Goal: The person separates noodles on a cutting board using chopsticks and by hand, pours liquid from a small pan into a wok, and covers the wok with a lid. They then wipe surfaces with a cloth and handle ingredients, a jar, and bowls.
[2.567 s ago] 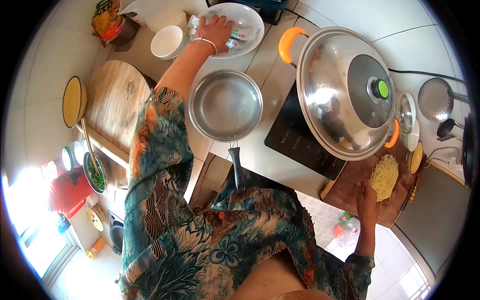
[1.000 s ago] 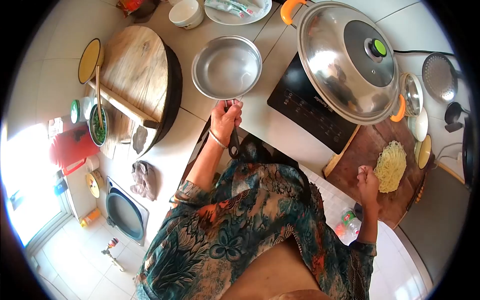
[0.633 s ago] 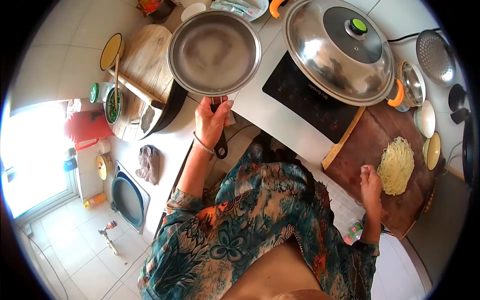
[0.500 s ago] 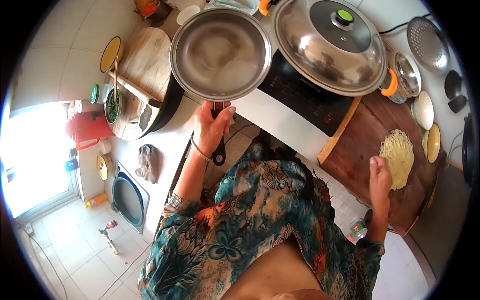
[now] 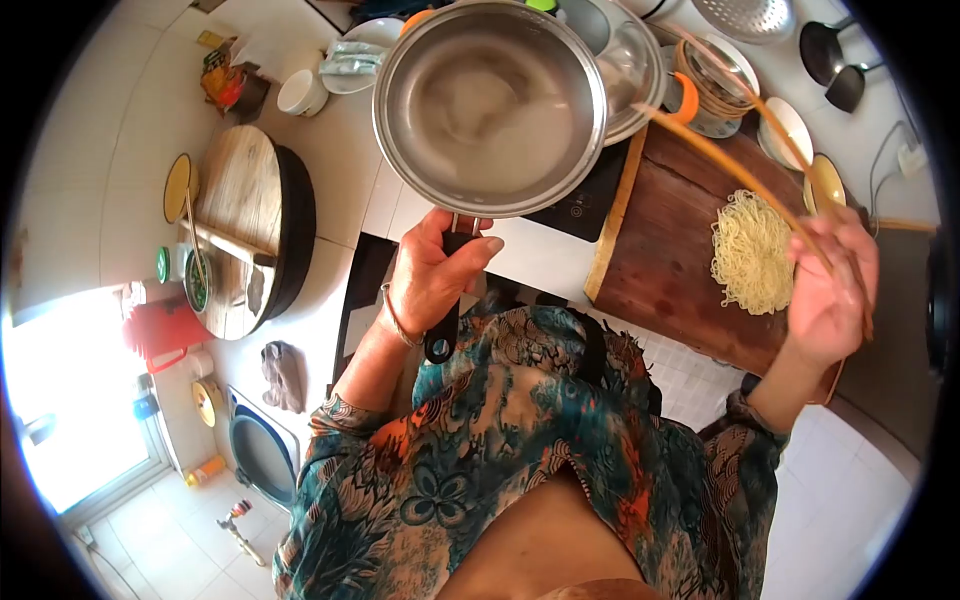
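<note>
My left hand [image 5: 435,268] is wrapped round the black handle of a steel frying pan [image 5: 490,105], which is raised over the counter and hides much of the lidded pot [image 5: 632,75]. A cloudy film or shallow liquid shows on the pan's bottom; I cannot tell which. In my right hand [image 5: 832,290] is a pair of long wooden chopsticks [image 5: 745,172], their tips spread apart and slightly blurred. Beside that hand, a flat heap of pale noodles [image 5: 752,255] lies on the dark wooden board [image 5: 650,230].
Bowls [image 5: 783,135] stand along the board's far edge, below a hanging skimmer [image 5: 745,15]. The black induction cooktop [image 5: 580,205] is partly covered by the pan. To the left are a round wooden lid [image 5: 240,185], a grey cloth [image 5: 283,375] and a sink [image 5: 262,450].
My right hand has come up, now with chopsticks in it. The view has shifted, and the pan now overlaps the pot lid far more. My left hand keeps its grip.
</note>
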Available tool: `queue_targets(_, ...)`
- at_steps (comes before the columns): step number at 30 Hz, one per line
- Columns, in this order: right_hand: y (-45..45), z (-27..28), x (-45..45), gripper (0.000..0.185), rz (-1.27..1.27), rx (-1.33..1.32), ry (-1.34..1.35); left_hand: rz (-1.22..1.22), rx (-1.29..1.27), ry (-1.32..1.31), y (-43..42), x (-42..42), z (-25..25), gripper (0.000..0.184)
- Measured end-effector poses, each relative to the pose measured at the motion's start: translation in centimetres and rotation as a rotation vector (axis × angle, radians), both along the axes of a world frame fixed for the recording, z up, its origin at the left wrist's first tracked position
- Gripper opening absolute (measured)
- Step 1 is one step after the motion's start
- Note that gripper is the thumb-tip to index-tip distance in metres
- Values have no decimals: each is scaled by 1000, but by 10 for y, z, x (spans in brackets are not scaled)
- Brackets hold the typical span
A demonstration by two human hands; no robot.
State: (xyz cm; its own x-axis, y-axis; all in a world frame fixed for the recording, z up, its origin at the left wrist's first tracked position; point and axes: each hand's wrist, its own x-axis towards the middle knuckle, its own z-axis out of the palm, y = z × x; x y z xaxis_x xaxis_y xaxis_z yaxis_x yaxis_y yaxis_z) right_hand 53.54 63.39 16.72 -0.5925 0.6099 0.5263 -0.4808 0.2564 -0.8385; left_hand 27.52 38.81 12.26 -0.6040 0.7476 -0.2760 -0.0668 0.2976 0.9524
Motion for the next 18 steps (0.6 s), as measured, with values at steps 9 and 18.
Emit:
queue_targets(9, -19, -15, -59, 25, -87, -104, -216, -162, -66, -66, 27, 6, 13, 28)
queue_targets(18, -6, -53, -56, 29, -89, -297, -91, -287, -49, -4, 40, 11, 20, 28)
